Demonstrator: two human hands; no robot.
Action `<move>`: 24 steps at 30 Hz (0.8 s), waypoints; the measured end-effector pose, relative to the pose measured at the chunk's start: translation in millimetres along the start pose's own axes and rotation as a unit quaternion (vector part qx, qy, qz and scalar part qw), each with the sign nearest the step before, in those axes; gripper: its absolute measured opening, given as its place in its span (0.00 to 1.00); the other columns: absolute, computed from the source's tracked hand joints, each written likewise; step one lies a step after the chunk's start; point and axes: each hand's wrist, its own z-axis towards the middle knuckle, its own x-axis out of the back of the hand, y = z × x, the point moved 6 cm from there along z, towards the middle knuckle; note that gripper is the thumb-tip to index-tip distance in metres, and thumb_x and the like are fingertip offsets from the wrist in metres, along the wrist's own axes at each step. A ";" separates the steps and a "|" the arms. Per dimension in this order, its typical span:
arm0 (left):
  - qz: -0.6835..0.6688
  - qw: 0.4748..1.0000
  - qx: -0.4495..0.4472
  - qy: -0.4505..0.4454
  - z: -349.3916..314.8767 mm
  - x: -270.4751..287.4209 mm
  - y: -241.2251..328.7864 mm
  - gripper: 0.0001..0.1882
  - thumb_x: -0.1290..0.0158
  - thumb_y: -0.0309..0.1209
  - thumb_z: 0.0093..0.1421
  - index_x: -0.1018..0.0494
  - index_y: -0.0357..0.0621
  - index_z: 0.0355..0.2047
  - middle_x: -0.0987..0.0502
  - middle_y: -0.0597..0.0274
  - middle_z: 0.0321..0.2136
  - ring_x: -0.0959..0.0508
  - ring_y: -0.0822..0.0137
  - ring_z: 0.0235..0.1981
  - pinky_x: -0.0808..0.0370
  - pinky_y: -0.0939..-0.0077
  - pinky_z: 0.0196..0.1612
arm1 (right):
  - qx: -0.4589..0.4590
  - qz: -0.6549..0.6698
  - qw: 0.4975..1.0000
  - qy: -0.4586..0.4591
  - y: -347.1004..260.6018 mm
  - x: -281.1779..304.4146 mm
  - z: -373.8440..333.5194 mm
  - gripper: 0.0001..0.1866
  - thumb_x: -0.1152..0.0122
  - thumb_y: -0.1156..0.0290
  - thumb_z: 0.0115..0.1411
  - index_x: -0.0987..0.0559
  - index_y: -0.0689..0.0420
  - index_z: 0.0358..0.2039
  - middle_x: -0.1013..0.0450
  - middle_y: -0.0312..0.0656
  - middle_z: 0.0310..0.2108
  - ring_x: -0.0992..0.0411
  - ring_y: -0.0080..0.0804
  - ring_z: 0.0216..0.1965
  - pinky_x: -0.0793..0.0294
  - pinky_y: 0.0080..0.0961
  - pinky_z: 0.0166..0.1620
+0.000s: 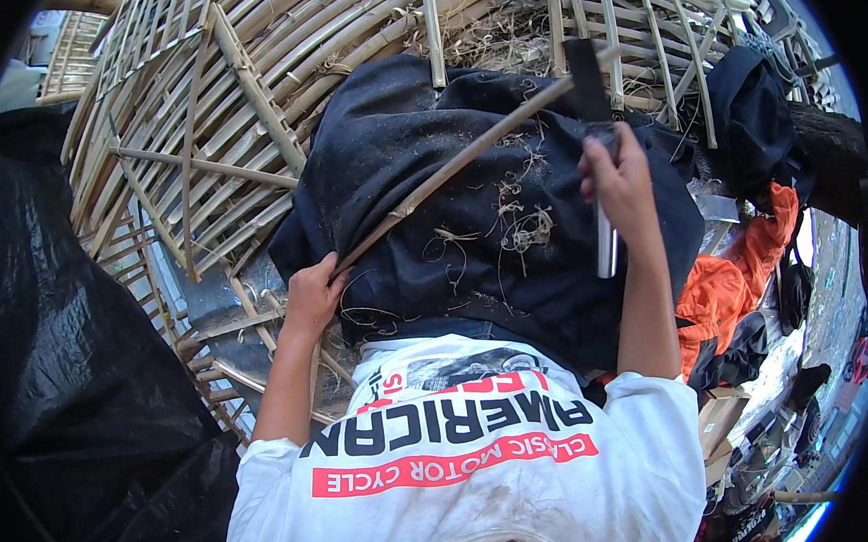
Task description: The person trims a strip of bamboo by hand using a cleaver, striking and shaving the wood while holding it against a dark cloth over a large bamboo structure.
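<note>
A long bamboo strip [467, 157] slants across my lap, up toward the right. My left hand [314, 297] is closed round its lower end. In my right hand [618, 178] is a knife [586, 84] with a broad dark blade and a shiny metal handle, held upright. Its blade meets or overlaps the strip near the upper end; motion blur hides whether they touch. Dark cloth [387, 126] covers my legs, with thin curly shavings [532, 229] lying on it beneath the strip.
Many split bamboo slats [343, 40] lie in a curved stack ahead and to the left. A black plastic sheet [54, 320] hangs at far left. At right are an orange garment [729, 290], a dark log [825, 152] and a cardboard box [721, 418].
</note>
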 end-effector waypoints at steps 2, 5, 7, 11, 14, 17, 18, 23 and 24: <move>-0.011 1.000 -0.009 -0.027 2.7 -3.6 -0.7 0.11 0.43 0.32 0.60 0.29 0.37 0.35 0.25 0.41 0.24 0.24 0.39 0.29 0.30 0.51 0.29 | 0.014 -0.004 1.000 0.020 -0.8 5.0 8.7 0.11 0.45 0.66 0.66 0.29 0.59 0.43 0.29 0.34 0.22 0.32 0.17 0.19 0.34 0.19 0.20; -0.048 0.998 -0.012 -0.034 1.4 -11.4 -6.8 0.11 0.45 0.31 0.61 0.29 0.36 0.38 0.25 0.40 0.25 0.24 0.38 0.29 0.30 0.51 0.29 | 0.106 -0.185 0.974 0.077 -8.7 -21.9 4.0 0.11 0.44 0.67 0.64 0.31 0.62 0.40 0.25 0.58 0.26 0.23 0.54 0.27 0.27 0.43 0.29; -0.027 0.999 -0.002 -0.023 -1.6 -9.8 -9.0 0.11 0.45 0.30 0.61 0.29 0.36 0.40 0.25 0.39 0.25 0.24 0.38 0.29 0.30 0.51 0.29 | 0.093 -0.215 0.972 -0.011 10.7 -58.0 -13.3 0.11 0.43 0.69 0.63 0.31 0.62 0.41 0.26 0.62 0.25 0.27 0.66 0.32 0.28 0.48 0.32; -0.007 0.999 0.021 -0.023 -6.7 -11.9 -5.1 0.11 0.46 0.30 0.61 0.29 0.35 0.40 0.25 0.38 0.24 0.24 0.38 0.30 0.30 0.51 0.29 | 0.039 -0.162 0.984 -0.067 11.3 -50.8 -5.2 0.12 0.42 0.68 0.63 0.30 0.62 0.42 0.28 0.48 0.18 0.28 0.32 0.19 0.31 0.32 0.26; -0.040 0.999 0.011 0.002 -5.0 -20.5 -7.6 0.11 0.46 0.30 0.61 0.29 0.35 0.40 0.25 0.38 0.24 0.24 0.38 0.30 0.30 0.51 0.28 | 0.022 -0.109 0.994 0.006 -4.4 -32.9 6.3 0.12 0.43 0.67 0.64 0.30 0.61 0.42 0.28 0.47 0.18 0.30 0.30 0.20 0.31 0.31 0.26; -0.035 0.999 -0.003 0.015 -3.0 -19.1 -3.5 0.11 0.45 0.28 0.60 0.29 0.35 0.41 0.26 0.38 0.23 0.23 0.39 0.30 0.30 0.51 0.28 | 0.006 -0.199 0.978 -0.067 13.7 -76.4 -7.2 0.14 0.43 0.66 0.64 0.32 0.61 0.43 0.26 0.57 0.22 0.24 0.59 0.28 0.28 0.43 0.32; -0.025 1.000 0.004 0.009 -4.4 -18.6 -2.9 0.11 0.45 0.27 0.60 0.29 0.35 0.41 0.26 0.38 0.23 0.24 0.38 0.29 0.30 0.51 0.28 | 0.037 -0.166 0.980 -0.104 23.4 -89.2 -16.9 0.14 0.43 0.66 0.64 0.33 0.61 0.43 0.26 0.60 0.24 0.25 0.64 0.32 0.28 0.46 0.34; -0.018 0.999 -0.005 0.039 -7.8 -22.8 -3.3 0.11 0.45 0.25 0.58 0.28 0.36 0.41 0.25 0.40 0.23 0.23 0.39 0.28 0.30 0.51 0.28 | 0.052 -0.187 0.974 -0.114 -12.7 -68.0 -8.9 0.12 0.41 0.67 0.64 0.29 0.64 0.37 0.29 0.49 0.19 0.28 0.37 0.20 0.31 0.32 0.27; -0.019 0.999 -0.002 0.037 -9.3 -22.2 -5.2 0.11 0.45 0.25 0.58 0.28 0.36 0.41 0.25 0.40 0.23 0.23 0.39 0.28 0.30 0.51 0.28 | 0.036 -0.109 0.992 -0.061 -14.6 -62.8 -3.7 0.12 0.42 0.68 0.64 0.30 0.63 0.39 0.28 0.49 0.20 0.26 0.35 0.22 0.31 0.33 0.28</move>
